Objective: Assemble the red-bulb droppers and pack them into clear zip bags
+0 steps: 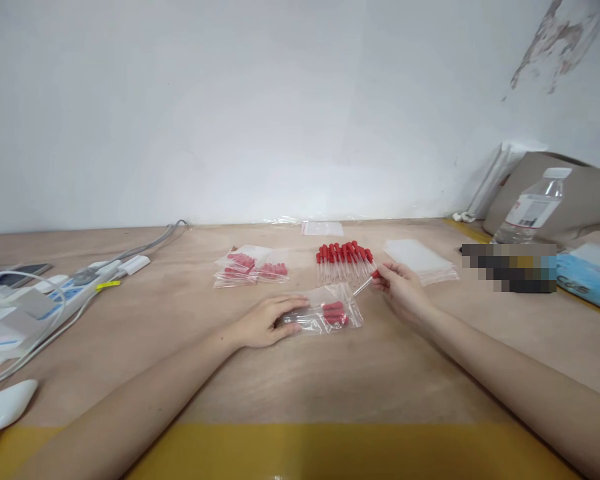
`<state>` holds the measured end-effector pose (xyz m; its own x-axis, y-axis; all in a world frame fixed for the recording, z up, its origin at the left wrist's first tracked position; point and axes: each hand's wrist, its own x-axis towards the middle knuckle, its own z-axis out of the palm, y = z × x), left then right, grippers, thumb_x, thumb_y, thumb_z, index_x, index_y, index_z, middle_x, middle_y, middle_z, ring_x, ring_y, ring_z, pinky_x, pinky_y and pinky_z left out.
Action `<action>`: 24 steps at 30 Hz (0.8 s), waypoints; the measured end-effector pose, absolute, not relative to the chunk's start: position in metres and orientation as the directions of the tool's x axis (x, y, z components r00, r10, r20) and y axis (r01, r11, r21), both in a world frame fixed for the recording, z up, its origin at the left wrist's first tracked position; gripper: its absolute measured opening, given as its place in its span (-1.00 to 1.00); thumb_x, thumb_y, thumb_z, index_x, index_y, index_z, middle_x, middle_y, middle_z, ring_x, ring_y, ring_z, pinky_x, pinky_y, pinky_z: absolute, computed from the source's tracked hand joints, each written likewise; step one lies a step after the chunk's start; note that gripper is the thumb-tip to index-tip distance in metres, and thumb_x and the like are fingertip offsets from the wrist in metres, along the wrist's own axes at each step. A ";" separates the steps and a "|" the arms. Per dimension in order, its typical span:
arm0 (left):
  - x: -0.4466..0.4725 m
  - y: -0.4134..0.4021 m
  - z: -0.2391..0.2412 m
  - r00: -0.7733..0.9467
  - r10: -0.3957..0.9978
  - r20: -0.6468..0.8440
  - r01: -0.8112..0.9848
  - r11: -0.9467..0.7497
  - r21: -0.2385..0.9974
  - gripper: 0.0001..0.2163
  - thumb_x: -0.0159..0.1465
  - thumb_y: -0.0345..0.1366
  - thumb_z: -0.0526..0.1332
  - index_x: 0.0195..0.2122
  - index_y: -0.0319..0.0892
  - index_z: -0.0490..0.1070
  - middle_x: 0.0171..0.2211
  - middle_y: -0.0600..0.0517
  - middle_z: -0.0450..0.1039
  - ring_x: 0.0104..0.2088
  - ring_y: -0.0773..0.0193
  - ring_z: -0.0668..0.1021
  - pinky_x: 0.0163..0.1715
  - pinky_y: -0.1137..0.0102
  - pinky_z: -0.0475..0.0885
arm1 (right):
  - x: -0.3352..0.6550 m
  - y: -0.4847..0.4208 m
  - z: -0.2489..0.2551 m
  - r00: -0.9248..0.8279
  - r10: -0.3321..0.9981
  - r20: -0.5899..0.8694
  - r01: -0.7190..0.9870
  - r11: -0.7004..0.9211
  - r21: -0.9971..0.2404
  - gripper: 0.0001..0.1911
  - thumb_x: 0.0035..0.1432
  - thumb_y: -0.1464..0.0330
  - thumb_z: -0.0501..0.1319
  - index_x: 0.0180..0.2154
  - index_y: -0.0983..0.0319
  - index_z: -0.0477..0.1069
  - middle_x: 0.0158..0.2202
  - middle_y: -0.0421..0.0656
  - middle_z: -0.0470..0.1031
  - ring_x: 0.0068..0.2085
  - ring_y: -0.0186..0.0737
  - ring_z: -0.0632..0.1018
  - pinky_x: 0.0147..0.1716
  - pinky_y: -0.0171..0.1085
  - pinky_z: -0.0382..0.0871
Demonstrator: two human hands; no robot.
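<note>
A clear plastic bag point(313, 323) lies flat on the table with several red-bulbed droppers point(334, 313) inside, their bulbs towards the right. My left hand point(265, 321) rests on the bag's left end, fingers stretched out and thumb apart. Between the pinched fingers of my right hand point(400, 288) is a single dropper point(365, 285), held by its red bulb. Its clear stem slants down left, the tip at the bag's upper right edge; whether it is inside I cannot tell. Behind the bag lies a row of loose droppers point(344, 255).
Filled bags point(250, 267) are piled at the left, and a stack of flat bags point(420, 260) is at the right. Another flat bag point(323, 229) lies near the wall. A power strip point(75, 290) with cables occupies the left side; a water bottle point(533, 210) stands far right.
</note>
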<state>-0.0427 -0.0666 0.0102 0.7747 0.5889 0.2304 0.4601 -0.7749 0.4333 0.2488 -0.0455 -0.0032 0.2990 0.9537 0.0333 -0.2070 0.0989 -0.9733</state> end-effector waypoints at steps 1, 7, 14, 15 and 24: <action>-0.043 -0.067 0.010 0.771 0.594 0.229 0.465 -0.771 0.434 -0.58 0.21 -0.19 0.09 0.11 -0.09 0.14 0.10 -0.03 0.21 0.08 0.19 0.29 0.06 0.24 0.20 | 0.247 -0.046 -0.003 0.292 0.956 0.021 -0.235 0.093 -0.967 -0.82 -0.12 0.31 0.24 -0.49 0.22 0.26 -0.56 -0.25 0.38 -0.60 -0.42 0.41 -0.58 -0.38 0.36; -0.043 -0.068 0.010 0.767 0.603 0.220 0.471 -0.761 0.445 -0.57 0.21 -0.18 0.08 0.11 -0.08 0.12 0.09 -0.03 0.22 0.08 0.18 0.29 0.06 0.23 0.20 | 0.253 -0.049 0.005 0.391 0.920 0.041 -0.254 0.151 -0.956 -0.84 -0.11 0.36 0.24 -0.47 0.20 0.26 -0.56 -0.26 0.39 -0.59 -0.41 0.41 -0.58 -0.40 0.36; -0.044 -0.069 0.010 0.751 0.624 0.214 0.500 -0.750 0.433 -0.52 0.21 -0.17 0.08 0.15 -0.09 0.05 0.08 -0.04 0.22 0.05 0.17 0.32 0.03 0.24 0.24 | 0.239 -0.057 -0.004 0.107 0.992 -0.067 -0.330 -0.029 -0.943 -0.76 -0.20 0.34 0.32 -0.47 0.21 0.28 -0.51 -0.22 0.45 -0.47 -0.33 0.49 -0.41 -0.31 0.42; -0.044 -0.069 0.011 0.750 0.625 0.216 0.500 -0.750 0.433 -0.52 0.21 -0.17 0.09 0.15 -0.09 0.04 0.08 -0.04 0.22 0.04 0.16 0.32 0.02 0.24 0.24 | 0.237 -0.059 -0.006 0.039 0.997 -0.064 -0.273 -0.052 -0.961 -0.74 -0.22 0.33 0.33 -0.45 0.22 0.29 -0.50 -0.21 0.46 -0.46 -0.33 0.49 -0.40 -0.31 0.41; -0.042 -0.069 0.014 0.756 0.623 0.200 0.505 -0.750 0.426 -0.52 0.21 -0.16 0.08 0.15 -0.09 0.03 0.07 -0.05 0.23 0.02 0.16 0.35 0.00 0.23 0.25 | 0.231 -0.055 -0.017 -0.149 0.962 0.229 0.265 0.262 -0.928 -0.75 -0.20 0.26 0.29 -0.43 0.27 0.43 -0.55 -0.23 0.43 -0.53 -0.36 0.39 -0.50 -0.33 0.29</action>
